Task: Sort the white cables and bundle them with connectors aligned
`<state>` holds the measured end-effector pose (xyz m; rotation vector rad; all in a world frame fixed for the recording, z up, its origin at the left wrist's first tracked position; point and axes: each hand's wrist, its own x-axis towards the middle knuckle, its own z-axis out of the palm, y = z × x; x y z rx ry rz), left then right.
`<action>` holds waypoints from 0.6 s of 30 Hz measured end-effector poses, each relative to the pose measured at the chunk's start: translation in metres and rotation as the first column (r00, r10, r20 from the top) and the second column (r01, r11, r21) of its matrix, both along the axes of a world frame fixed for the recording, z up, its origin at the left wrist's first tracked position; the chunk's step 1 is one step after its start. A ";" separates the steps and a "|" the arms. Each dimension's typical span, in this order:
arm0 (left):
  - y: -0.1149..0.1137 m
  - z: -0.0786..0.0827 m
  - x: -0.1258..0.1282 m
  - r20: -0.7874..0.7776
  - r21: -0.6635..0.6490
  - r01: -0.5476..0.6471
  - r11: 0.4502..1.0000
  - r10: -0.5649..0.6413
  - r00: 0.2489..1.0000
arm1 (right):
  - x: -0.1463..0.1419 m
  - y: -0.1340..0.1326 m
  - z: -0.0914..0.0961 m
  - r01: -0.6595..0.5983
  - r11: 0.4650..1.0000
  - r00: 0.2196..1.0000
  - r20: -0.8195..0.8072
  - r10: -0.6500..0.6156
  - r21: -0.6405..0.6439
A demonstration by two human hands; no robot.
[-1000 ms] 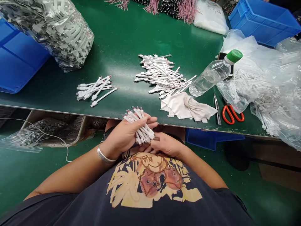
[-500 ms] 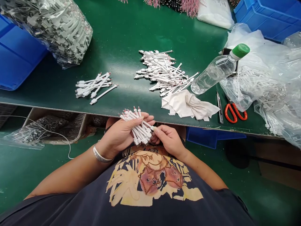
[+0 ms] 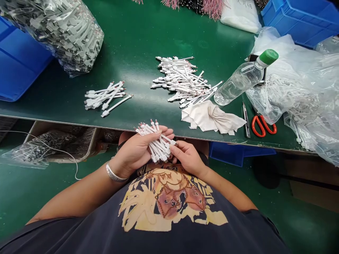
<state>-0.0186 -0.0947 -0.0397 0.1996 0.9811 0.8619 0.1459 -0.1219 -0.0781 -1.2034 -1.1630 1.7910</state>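
Note:
My left hand (image 3: 135, 151) is wrapped around a bundle of short white cables (image 3: 155, 141), held just below the front edge of the green table (image 3: 132, 42). My right hand (image 3: 186, 157) sits beside it, its fingertips pinching the plug end of one cable at the bundle's right side. A silver bracelet circles my left wrist. On the table lie a small pile of the same cables (image 3: 106, 98) at the left and a larger pile of cables (image 3: 182, 81) in the middle.
A white cloth (image 3: 212, 118), a lying water bottle (image 3: 242, 79), tweezers (image 3: 245, 120) and red scissors (image 3: 262, 125) sit at the right. Clear bags of parts (image 3: 299, 91), (image 3: 60, 31) and blue bins (image 3: 16, 67), (image 3: 302, 17) flank the table.
My right hand has come up from beneath the bundle to its right side and now pinches one cable's end. The left hand keeps hold of the bundle.

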 end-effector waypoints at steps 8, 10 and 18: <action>0.001 0.005 -0.005 0.009 0.039 0.026 0.999 -0.026 1.000 | 0.000 0.001 0.000 0.166 0.984 0.985 0.034 -0.169 0.067; 0.002 0.006 -0.007 0.013 0.048 0.018 0.999 -0.018 1.000 | 0.000 0.001 -0.001 0.165 0.985 0.986 0.021 -0.166 0.052; 0.004 0.004 -0.005 -0.003 0.042 -0.008 0.999 0.008 1.000 | -0.002 -0.001 -0.001 0.020 1.000 0.997 0.068 -0.021 0.008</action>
